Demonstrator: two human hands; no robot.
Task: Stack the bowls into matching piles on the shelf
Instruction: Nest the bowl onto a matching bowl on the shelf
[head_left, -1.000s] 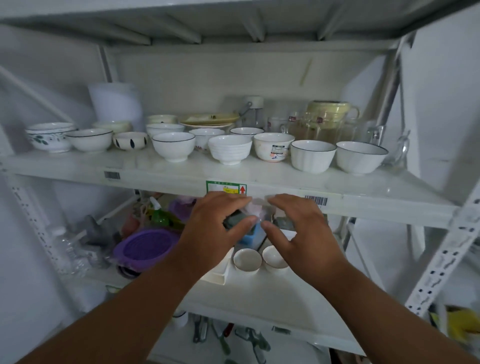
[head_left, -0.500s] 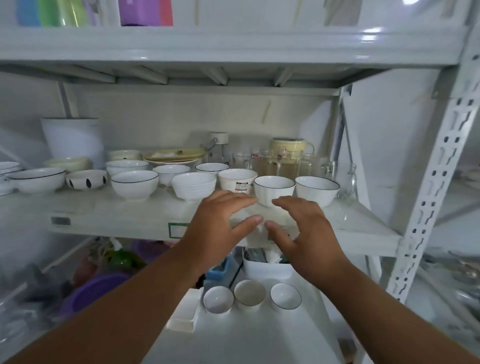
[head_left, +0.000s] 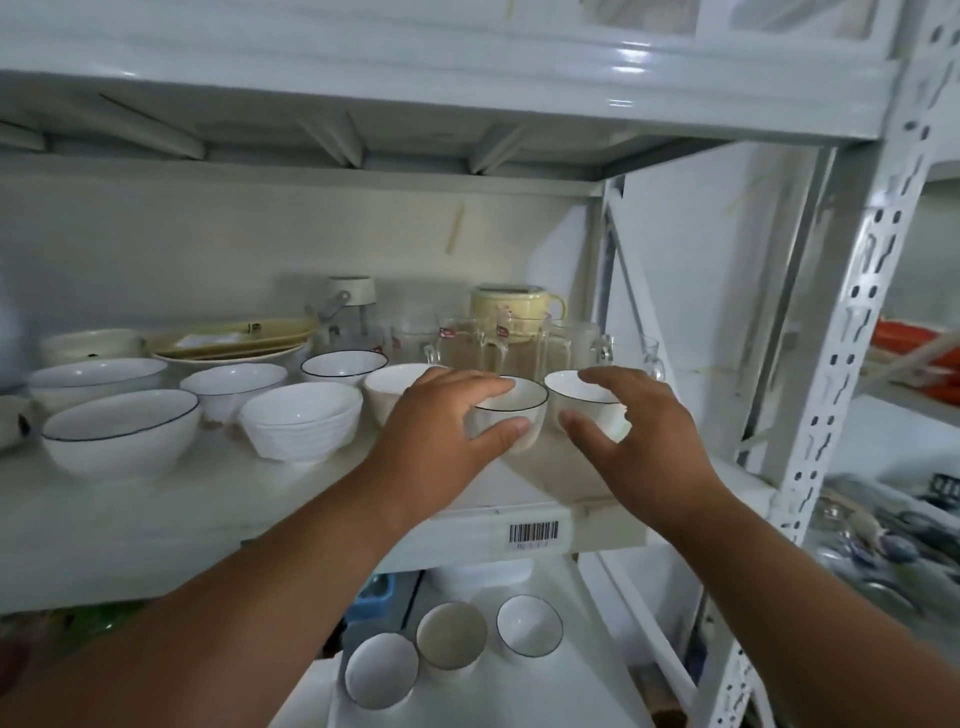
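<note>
Fingers (head_left: 498, 387) of the left hand (head_left: 441, 441) were curled round a black-rimmed bowl (head_left: 511, 415) on the shelf (head_left: 260, 499); right hand (head_left: 639, 441), spread, was held over its matching neighbour (head_left: 582, 402) just rightward.

Shelf (head_left: 156, 525): white, bowls upright, unstacked.
Black-rimmed bowl (head_left: 517, 415): right of centre, near edge.
Right bowl (head_left: 582, 402): just beside it.
Ribbed bowl (head_left: 301, 423): centre-left.
Wide rimmed bowl (head_left: 122, 434): left.
</note>
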